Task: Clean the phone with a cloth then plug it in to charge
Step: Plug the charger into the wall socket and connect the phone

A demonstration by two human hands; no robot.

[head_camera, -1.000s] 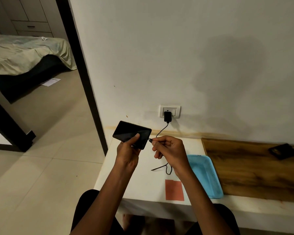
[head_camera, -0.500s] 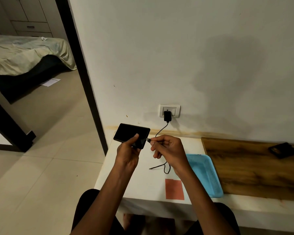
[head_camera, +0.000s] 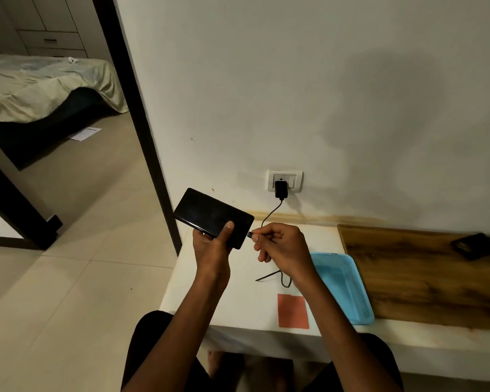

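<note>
Blue tray (head_camera: 348, 290) on the white worktop (head_camera: 238, 301); its perforated floor shows no contents, though the right forearm covers its near-left corner. Left hand (head_camera: 212, 250) grips the phone (head_camera: 213, 217), dark screen up, above the worktop's left end. Right hand (head_camera: 283, 246) pinches the cable plug (head_camera: 250, 235) at the phone's lower right edge; whether it is seated cannot be told. Charger (head_camera: 281, 189) sits in the wall socket (head_camera: 285, 181). Red cloth (head_camera: 292, 311) lies flat near the front edge. No writing is legible.

Blue tray (head_camera: 343, 284) beside wooden board (head_camera: 425, 275)
</note>
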